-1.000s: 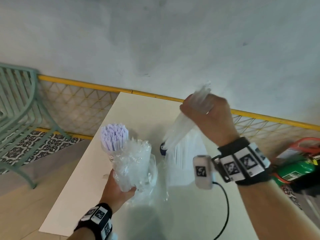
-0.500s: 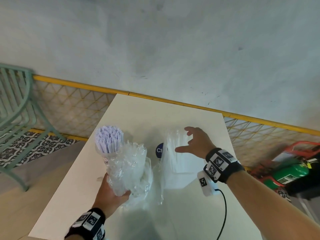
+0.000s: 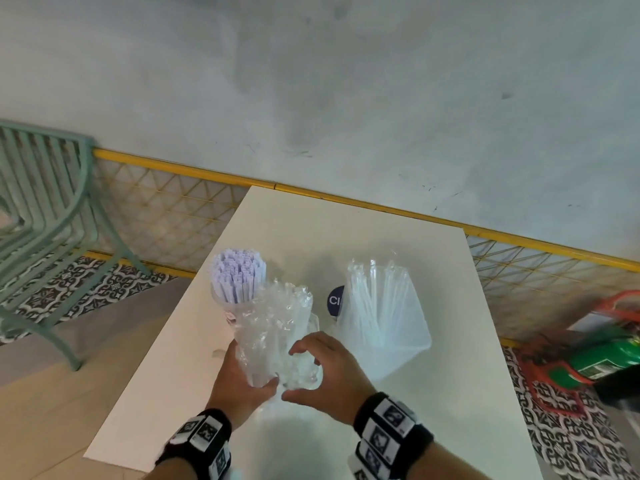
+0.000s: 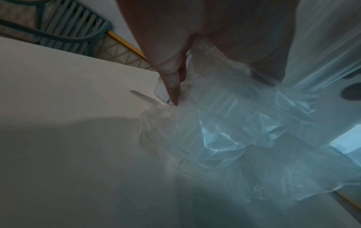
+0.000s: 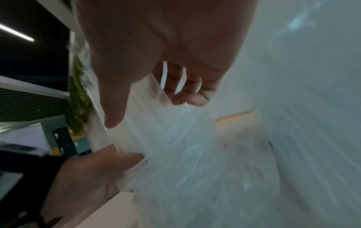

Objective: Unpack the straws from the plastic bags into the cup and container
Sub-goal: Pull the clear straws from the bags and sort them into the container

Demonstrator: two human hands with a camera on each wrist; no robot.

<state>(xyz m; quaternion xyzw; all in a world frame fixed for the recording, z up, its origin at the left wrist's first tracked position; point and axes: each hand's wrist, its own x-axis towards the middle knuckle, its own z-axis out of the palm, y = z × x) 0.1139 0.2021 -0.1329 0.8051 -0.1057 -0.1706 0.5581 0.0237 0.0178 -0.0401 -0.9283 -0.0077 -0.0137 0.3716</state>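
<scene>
Head: left hand (image 3: 239, 379) grips crinkled clear plastic bag (image 3: 273, 323) from below; right hand (image 3: 329, 372) curls round its base. Lilac straws (image 3: 237, 278) upright in cup; clear straws (image 3: 377, 303) fanned in translucent container (image 3: 408, 348), white tabletop (image 3: 346, 223).
Left wrist: fingers (image 4: 170, 74) press glossy film.
Right wrist: blurred; fingers (image 5: 195, 98) hooked over film.

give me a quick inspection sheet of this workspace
surface: white table, bare at the far end
job's things: purple straws upright in a cup; clear straws in a clear container; crumpled plastic bag held upright
clutter: dark blue round label behind the bag
grip: left hand holds the bag's base; right hand curls at its side
cables: nothing seen
surroundings: green chair, yellow rail, grey wall
</scene>
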